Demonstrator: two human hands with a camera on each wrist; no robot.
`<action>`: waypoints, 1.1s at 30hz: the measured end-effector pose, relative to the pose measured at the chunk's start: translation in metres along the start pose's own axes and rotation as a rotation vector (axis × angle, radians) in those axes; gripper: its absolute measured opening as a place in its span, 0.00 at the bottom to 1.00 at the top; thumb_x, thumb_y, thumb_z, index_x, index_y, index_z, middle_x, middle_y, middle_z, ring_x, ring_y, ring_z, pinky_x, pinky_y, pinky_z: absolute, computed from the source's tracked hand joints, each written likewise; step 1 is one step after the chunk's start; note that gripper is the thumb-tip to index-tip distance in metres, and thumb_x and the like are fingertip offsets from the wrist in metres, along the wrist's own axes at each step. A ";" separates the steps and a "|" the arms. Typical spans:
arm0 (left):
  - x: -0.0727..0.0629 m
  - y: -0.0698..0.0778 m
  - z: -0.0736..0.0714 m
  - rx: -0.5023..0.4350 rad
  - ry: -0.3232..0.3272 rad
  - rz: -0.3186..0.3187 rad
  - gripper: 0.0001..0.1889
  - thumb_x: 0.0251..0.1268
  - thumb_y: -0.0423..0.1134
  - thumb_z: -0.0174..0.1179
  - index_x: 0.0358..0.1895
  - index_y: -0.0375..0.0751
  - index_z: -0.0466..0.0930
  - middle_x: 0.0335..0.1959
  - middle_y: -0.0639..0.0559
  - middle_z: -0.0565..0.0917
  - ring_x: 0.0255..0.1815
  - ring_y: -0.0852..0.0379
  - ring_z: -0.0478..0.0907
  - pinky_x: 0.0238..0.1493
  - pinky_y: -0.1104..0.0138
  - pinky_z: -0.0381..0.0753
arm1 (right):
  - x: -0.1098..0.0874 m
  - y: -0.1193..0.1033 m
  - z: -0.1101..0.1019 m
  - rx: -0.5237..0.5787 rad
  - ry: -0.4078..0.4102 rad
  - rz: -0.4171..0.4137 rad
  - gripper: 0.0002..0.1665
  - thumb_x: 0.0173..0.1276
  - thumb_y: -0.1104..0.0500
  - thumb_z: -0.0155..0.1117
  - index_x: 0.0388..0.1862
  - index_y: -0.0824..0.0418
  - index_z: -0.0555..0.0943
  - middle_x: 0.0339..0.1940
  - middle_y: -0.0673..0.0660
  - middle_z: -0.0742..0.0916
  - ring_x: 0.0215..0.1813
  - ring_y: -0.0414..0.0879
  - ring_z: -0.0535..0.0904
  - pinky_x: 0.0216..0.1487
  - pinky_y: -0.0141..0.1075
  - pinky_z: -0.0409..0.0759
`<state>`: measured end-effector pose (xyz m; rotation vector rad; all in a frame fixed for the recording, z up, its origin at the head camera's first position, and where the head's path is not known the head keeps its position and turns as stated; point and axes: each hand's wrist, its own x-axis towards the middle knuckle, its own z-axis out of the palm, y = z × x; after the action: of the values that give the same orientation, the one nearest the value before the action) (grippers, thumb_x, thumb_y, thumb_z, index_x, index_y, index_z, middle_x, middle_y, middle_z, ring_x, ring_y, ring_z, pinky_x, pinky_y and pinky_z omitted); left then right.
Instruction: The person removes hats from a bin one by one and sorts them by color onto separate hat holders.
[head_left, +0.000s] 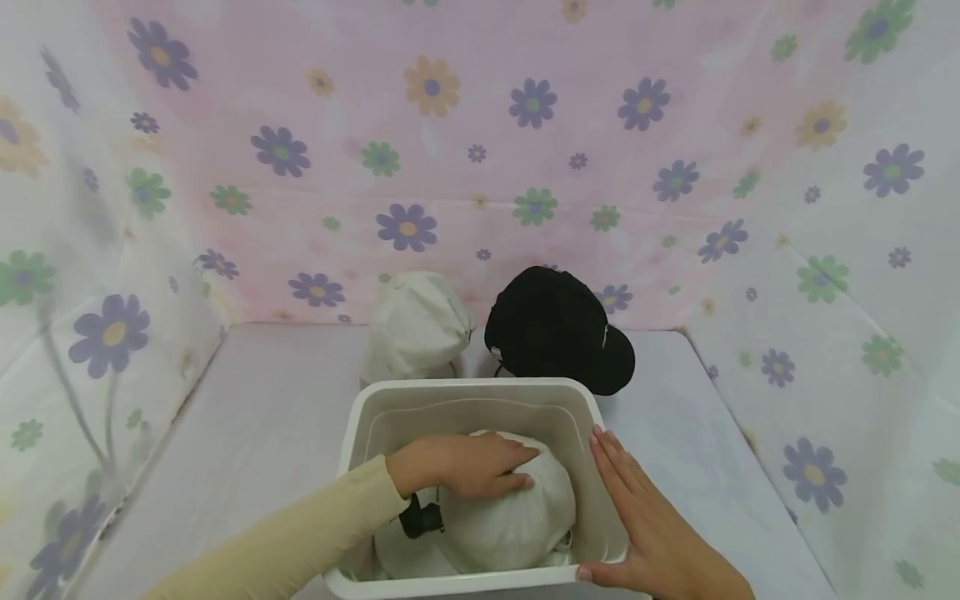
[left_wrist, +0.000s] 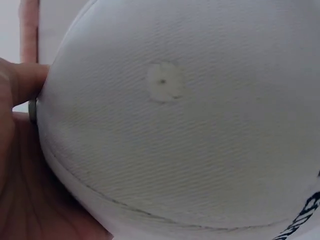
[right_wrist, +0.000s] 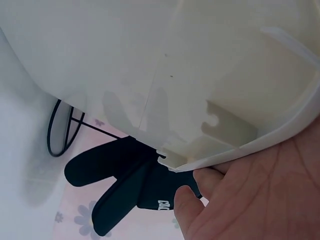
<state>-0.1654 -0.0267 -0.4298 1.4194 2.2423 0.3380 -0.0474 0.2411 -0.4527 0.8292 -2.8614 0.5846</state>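
Observation:
A white cap (head_left: pixel 510 517) lies in a white plastic bin (head_left: pixel 480 387), crown up, with a dark patch (head_left: pixel 422 518) toward its left. My left hand (head_left: pixel 480 467) rests on the crown, fingers fairly straight and pointing right. The left wrist view shows the crown's pale stitched eyelet (left_wrist: pixel 165 81) up close, with the fingers at the cap's top button (left_wrist: pixel 32 111). Along the bin's right rim lies my right hand (head_left: pixel 660 525), fingers extended and thumb at the near right corner. Its palm touches the rim in the right wrist view.
Behind the bin stand a white cap (head_left: pixel 418 321) and a black cap (head_left: pixel 551 325), the black one with its brim to the right. A thin black wire stand (right_wrist: pixel 65 127) shows near the black cap. Flower-print cloth (head_left: pixel 480 183) surrounds the white table (head_left: pixel 255 417).

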 end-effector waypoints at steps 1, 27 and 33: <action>0.000 -0.001 -0.001 -0.018 0.003 0.015 0.26 0.83 0.48 0.46 0.75 0.39 0.66 0.71 0.49 0.75 0.72 0.58 0.70 0.73 0.62 0.68 | 0.000 0.000 0.000 -0.003 0.006 -0.003 0.76 0.52 0.24 0.72 0.84 0.63 0.47 0.85 0.62 0.55 0.85 0.45 0.41 0.76 0.19 0.31; -0.004 -0.003 0.000 -0.024 0.043 -0.069 0.31 0.80 0.48 0.53 0.79 0.42 0.60 0.77 0.47 0.68 0.77 0.53 0.65 0.76 0.57 0.64 | 0.000 0.004 0.005 0.057 0.034 -0.036 0.76 0.52 0.25 0.72 0.84 0.66 0.47 0.85 0.64 0.52 0.85 0.46 0.41 0.74 0.16 0.38; -0.013 -0.011 -0.011 -0.182 0.111 0.026 0.29 0.82 0.46 0.49 0.80 0.40 0.59 0.77 0.49 0.68 0.70 0.61 0.71 0.71 0.66 0.70 | 0.000 0.005 0.005 0.072 0.028 -0.028 0.76 0.53 0.26 0.72 0.84 0.65 0.47 0.85 0.63 0.51 0.85 0.46 0.41 0.73 0.16 0.40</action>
<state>-0.1746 -0.0426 -0.4222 1.3645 2.2172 0.6273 -0.0499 0.2425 -0.4590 0.8631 -2.8143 0.6938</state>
